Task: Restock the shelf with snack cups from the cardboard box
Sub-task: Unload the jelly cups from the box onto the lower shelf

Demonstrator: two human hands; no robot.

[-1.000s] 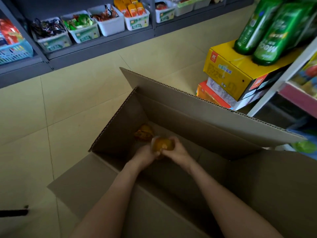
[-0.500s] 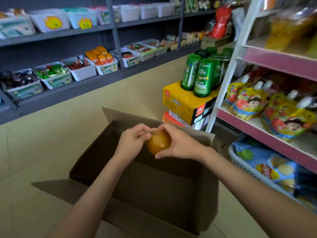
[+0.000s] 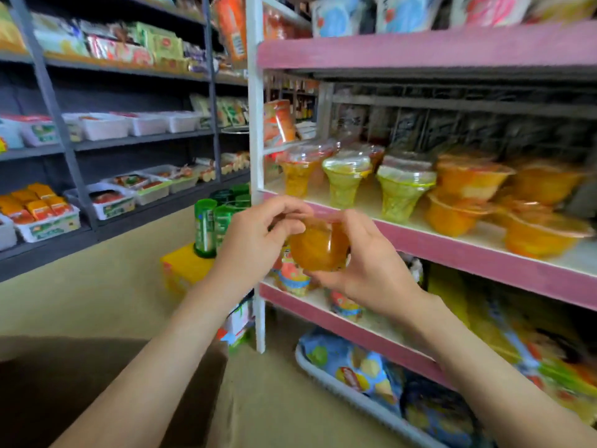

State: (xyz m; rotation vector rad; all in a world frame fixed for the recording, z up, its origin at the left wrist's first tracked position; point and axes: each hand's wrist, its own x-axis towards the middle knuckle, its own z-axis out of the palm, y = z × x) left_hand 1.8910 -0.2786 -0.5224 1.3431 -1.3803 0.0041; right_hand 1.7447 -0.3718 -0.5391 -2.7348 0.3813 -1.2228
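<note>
**While the Cup Is in Transit: Placement on the Shelf**

While both hands hold one snack cup (image 3: pixel 318 245), the step in hand is judged to be the transfer from box to shelf. The grip is two-handed and closed on the load. The left hand (image 3: pixel 255 240) pinches the cup near its rim, and the right hand (image 3: pixel 365 263) cradles its base and far side. The cup carries an orange filling, rim uppermost. It is in the air just in front of the pink shelf (image 3: pixel 452 250), touching nothing but the hands.

**Next move (judgement)**
1. Raise the cup clear of the shelf's front edge.
2. Advance it over the board to a bare spot in front of the stocked cups.
3. Seat it without knocking the tall, narrow-footed cups, which look easy to tip.

**Containers and contents**
- Shelf, left part: tall cone cups (image 3: pixel 345 176) with clear domed lids and yellow or orange contents.
- Shelf, right part: wide orange cups (image 3: pixel 468 182), which appear stacked.
- Cardboard box (image 3: pixel 97 383): lower left, dark and blurred, so its contents cannot be told.
- White basket (image 3: pixel 326 375), on the floor under the shelf: blue snack bags.
- White bins (image 3: pixel 106 202), on the grey shelving across the aisle: small packets.
</note>
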